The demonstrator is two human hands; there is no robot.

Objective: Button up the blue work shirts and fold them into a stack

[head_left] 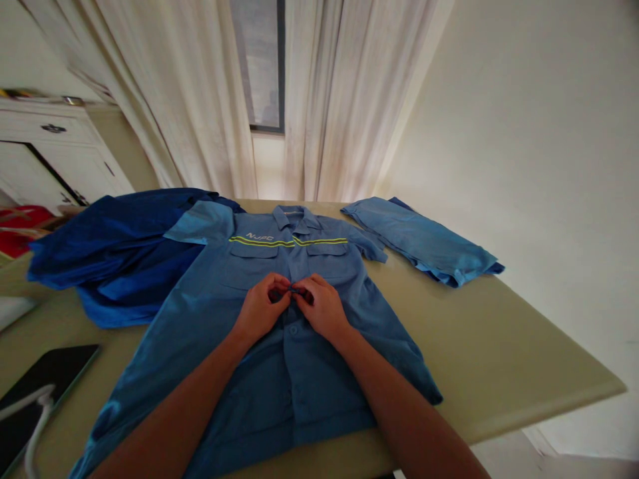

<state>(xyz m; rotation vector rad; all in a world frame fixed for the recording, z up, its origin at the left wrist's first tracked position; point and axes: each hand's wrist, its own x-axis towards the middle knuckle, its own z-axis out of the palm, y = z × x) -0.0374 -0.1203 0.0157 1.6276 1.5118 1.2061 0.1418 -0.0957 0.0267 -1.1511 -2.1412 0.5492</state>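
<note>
A blue short-sleeved work shirt lies spread on the table, collar toward the far edge. Yellow stripes and white lettering cross its chest above two flap pockets. At the middle of its front, my left hand pinches the placket between thumb and fingers. My right hand pinches the same spot from the other side, the fingertips of both hands nearly touching. Whatever small part sits between the fingertips is mostly hidden. Just below the hands, a round button shows on the placket.
Dark blue cloth is heaped at the left, partly beside the shirt's sleeve. Folded light blue garments lie at the right. A dark tablet with a white cable rests at the left on the table. Curtains hang behind.
</note>
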